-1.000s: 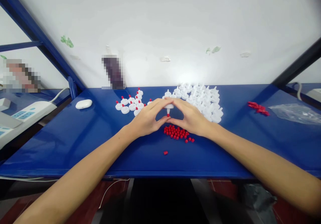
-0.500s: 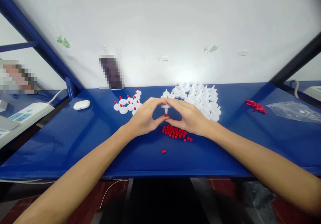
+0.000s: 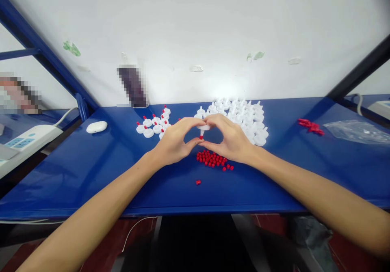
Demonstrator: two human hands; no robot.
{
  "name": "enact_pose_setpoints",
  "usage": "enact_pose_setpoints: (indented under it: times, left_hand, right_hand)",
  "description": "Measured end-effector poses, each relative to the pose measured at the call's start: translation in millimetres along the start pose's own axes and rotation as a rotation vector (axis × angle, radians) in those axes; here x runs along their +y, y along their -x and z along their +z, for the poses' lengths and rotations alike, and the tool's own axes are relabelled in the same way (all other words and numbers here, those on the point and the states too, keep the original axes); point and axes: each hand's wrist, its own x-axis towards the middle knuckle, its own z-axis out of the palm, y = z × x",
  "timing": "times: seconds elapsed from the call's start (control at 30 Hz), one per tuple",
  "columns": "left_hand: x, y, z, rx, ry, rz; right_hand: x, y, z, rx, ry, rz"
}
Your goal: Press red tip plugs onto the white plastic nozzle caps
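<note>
Between my two hands is a white nozzle cap [image 3: 203,128], upside down, its spout pointing downward with a small red tip cap [image 3: 201,137] on the end. My left hand [image 3: 174,140] pinches it from the left, fingers at the wide base and thumb under the red tip. From the right, my right hand [image 3: 230,140] holds it in the same way. Just below my hands lies a cluster of small red caps [image 3: 211,158]. A single red cap [image 3: 198,182] lies apart, closer to the table's front edge.
White nozzle caps with red tips [image 3: 148,132] stand left of my hands. Behind the right hand is a large group of plain white nozzle caps [image 3: 250,119]. A white earbud case [image 3: 96,127], red pieces [image 3: 310,126], a clear plastic bag [image 3: 356,132] and a power strip [image 3: 29,146] lie farther out.
The held nozzle cap has tilted slightly, its base leaning right. My right hand's fingers have shifted a little at the base. The whole view has moved slightly.
</note>
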Motion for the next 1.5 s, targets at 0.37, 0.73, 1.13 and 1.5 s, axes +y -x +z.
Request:
enact_pose_setpoints:
  times: [0.37,0.73,1.13,1.5]
  left_hand:
    - [-1.2,1.9,-1.6,-0.046,-0.004,0.073]
    - [-3.4,5.8,1.6,-0.066,-0.025,0.121]
    - [-6.9,5.1,1.1,-0.065,-0.061,0.083]
    - [-26.3,3.3,-12.7,-0.215,-0.251,0.030]
  right_hand:
    - [-0.8,-2.1,-3.0,0.048,-0.003,-0.054]
    - [-2.0,-1.6,-4.6,0.017,-0.072,-0.036]
    - [2.3,0.6,0.3,-0.021,-0.114,0.017]
    - [-28.7,0.9,-11.9,-0.360,0.005,-0.205]
